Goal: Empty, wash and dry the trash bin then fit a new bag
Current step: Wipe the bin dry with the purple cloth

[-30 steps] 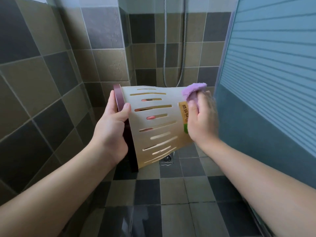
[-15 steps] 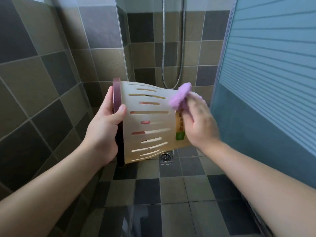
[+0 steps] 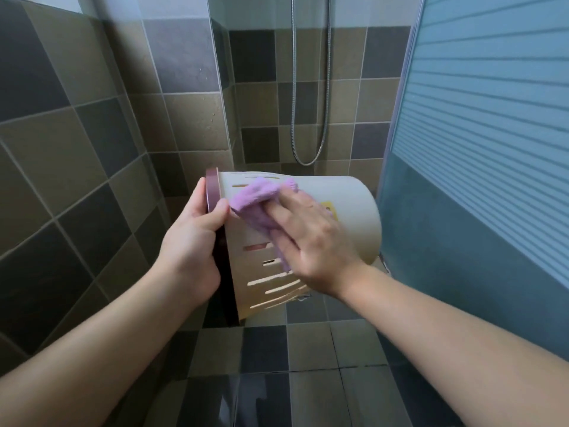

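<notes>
Tiled wall (image 3: pixel 61 155), left: squares of dark grey and olive, running back to a corner.

Left hand (image 3: pixel 191 241): grip closed on the dark maroon rim (image 3: pixel 212 192) of the trash bin, thumb over the rim's outer edge onto the side wall, fingers hidden behind the rim.

Trash bin (image 3: pixel 348 217): cream plastic, held in the air above the floor, lying on its side with the open mouth to the left and the closed base to the right. Rows of long slots cut through the side wall. A yellow label shows partly beyond the right hand. The interior faces away; contents cannot be told from here.

Cloth (image 3: pixel 252 201): lilac, bunched, pressed against the upper side wall of the bin, just beside the left thumb.

Right hand (image 3: pixel 311 241): laid flat over the cloth, fingers fairly straight and spread, pressing it to the bin; grip wide, not curled round anything.

Floor (image 3: pixel 308 349): same grey and olive tiles, wet sheen at the near edge. A small part of something shows under the bin's lower edge, too hidden to name.

Shower hose (image 3: pixel 308 87): metal, hanging in a loop on the back wall above the bin.

Shower door (image 3: pixel 477 149), right: frosted blue-grey panel with horizontal stripes on its upper part, plain below.
</notes>
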